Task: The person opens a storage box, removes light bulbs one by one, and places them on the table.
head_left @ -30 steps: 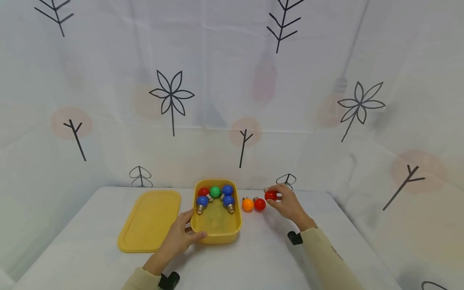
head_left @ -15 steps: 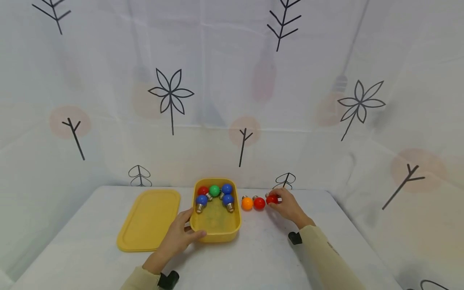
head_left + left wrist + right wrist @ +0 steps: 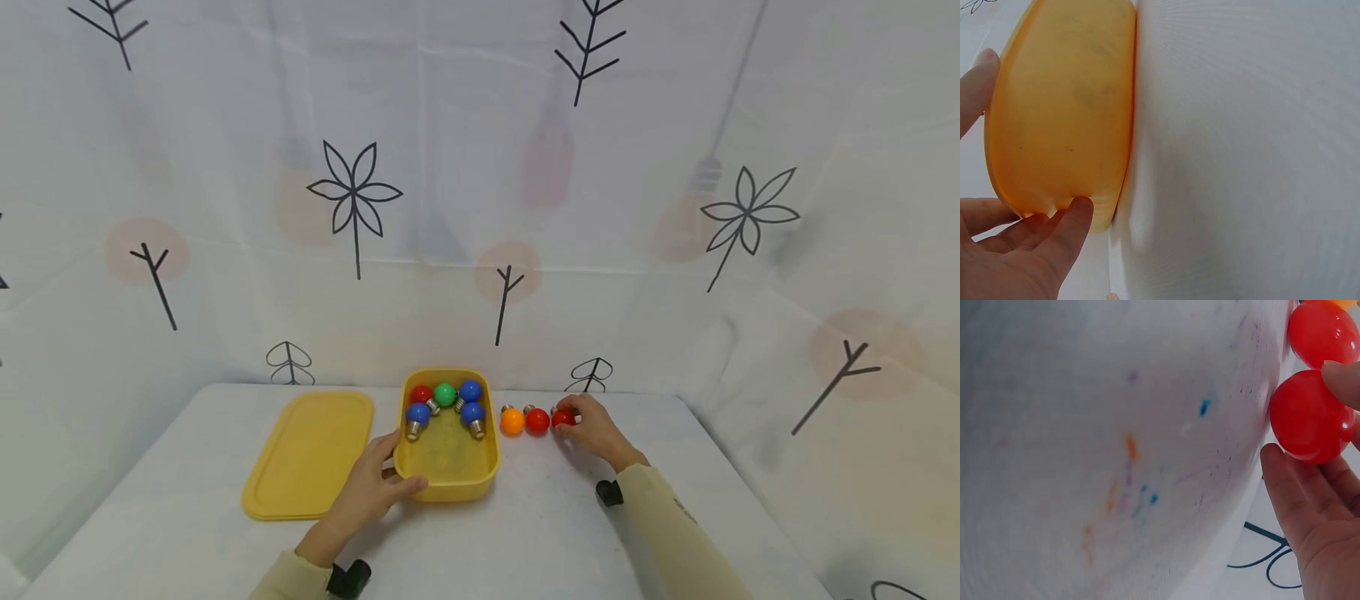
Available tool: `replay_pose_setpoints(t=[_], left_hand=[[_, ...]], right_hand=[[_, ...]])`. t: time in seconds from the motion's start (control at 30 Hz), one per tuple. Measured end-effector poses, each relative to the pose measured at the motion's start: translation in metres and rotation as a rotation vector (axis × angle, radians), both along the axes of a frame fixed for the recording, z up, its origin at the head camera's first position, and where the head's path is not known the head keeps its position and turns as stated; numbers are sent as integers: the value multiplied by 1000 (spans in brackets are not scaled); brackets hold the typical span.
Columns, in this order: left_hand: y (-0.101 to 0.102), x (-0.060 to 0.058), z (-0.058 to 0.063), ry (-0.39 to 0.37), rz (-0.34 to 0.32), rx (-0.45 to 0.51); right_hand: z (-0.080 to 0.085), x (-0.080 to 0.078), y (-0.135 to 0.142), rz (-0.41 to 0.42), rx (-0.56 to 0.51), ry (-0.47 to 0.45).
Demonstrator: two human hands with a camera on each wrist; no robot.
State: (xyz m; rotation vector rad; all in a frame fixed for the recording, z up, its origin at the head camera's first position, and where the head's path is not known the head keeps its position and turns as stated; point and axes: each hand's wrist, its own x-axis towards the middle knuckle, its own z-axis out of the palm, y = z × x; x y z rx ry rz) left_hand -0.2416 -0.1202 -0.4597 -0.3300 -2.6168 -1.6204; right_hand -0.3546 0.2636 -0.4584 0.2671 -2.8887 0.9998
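Observation:
In the head view my left hand [image 3: 371, 487] holds the near left corner of a yellow plastic box [image 3: 450, 493], thumb along its front and fingers at its left side. In the box lie a red bulb [image 3: 422, 394], a green bulb [image 3: 445, 394] and several blue bulbs [image 3: 417, 414]. My right hand [image 3: 596, 427] pinches another red bulb [image 3: 1310, 419] between thumb and fingers, at the right end of a short row on the table. Beside it lie a second red bulb [image 3: 537, 422] and an orange bulb [image 3: 512, 422]. The fingers partly hide the pinched bulb.
A flat yellow lid [image 3: 309, 454] lies left of the box on the white-covered table [image 3: 540, 542]. Behind the table hangs a white curtain [image 3: 450, 308] with plant drawings. The right wrist view shows small coloured stains on the white cloth.
My right hand has lowered the red bulb to the right end of the row, beside the other red one. The left hand and the box have stayed put.

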Motion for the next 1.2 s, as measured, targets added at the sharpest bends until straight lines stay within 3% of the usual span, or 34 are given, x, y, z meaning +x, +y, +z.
replay_pose_setpoints(t=[0.87,1.2], left_hand=[[1,2,-5,27,-3,-10],[3,2,-4,15,11,-4]], right_hand=[[3,1,2,7,5,-26],[13,-1,0,35,-7,-1]])
